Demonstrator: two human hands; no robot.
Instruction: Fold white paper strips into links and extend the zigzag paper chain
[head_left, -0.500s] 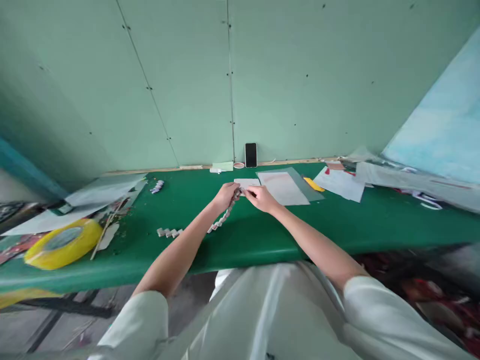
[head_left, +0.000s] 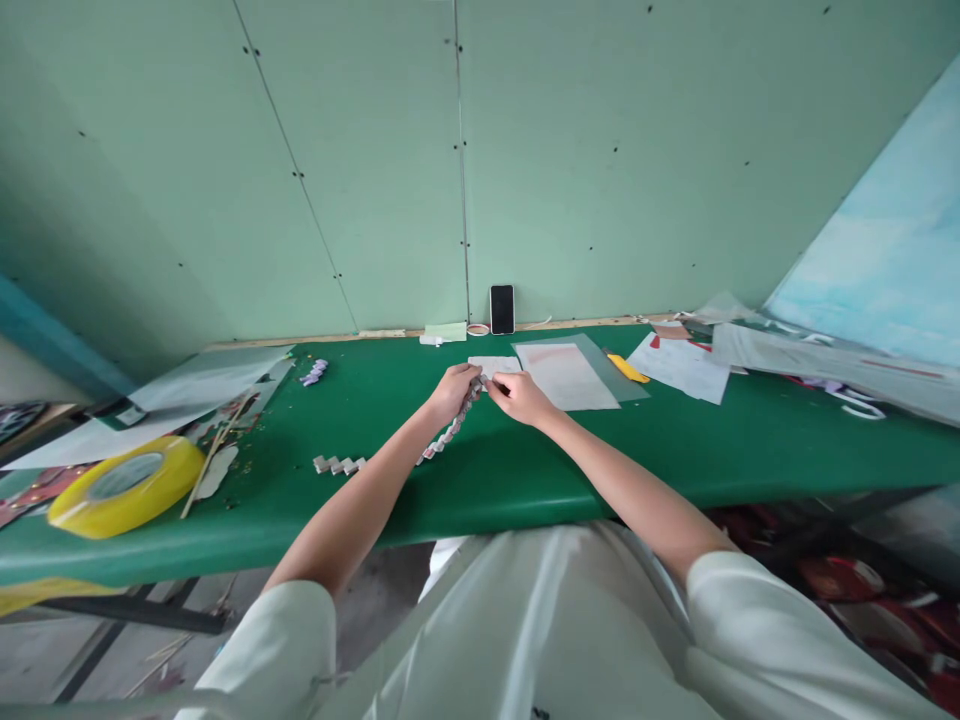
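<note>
A zigzag chain of folded paper (head_left: 448, 436) curves up from the green table (head_left: 525, 470) to my hands, its near stretch passing behind my left forearm. My left hand (head_left: 453, 390) is closed on the upper end of this chain. Close beside it, my right hand (head_left: 521, 396) pinches at the same end with thumb and finger; what exactly lies between those fingertips is too small to make out. The chain's other end rests on the table left of my forearm. Just behind my fingers lies a small pale paper piece (head_left: 495, 365).
A yellow tape roll (head_left: 176, 470) and thin sticks (head_left: 217, 450) lie at the left. Rightward are white sheets (head_left: 562, 375), a yellow cutter (head_left: 628, 368) and more papers (head_left: 682, 365). A phone (head_left: 502, 310) leans on the wall. Small purple folded pieces (head_left: 315, 372) sit at the back left.
Both hands stay in almost the same place at the chain's end. A little more of the chain's end shows between them, and the right fingers have shifted slightly.
</note>
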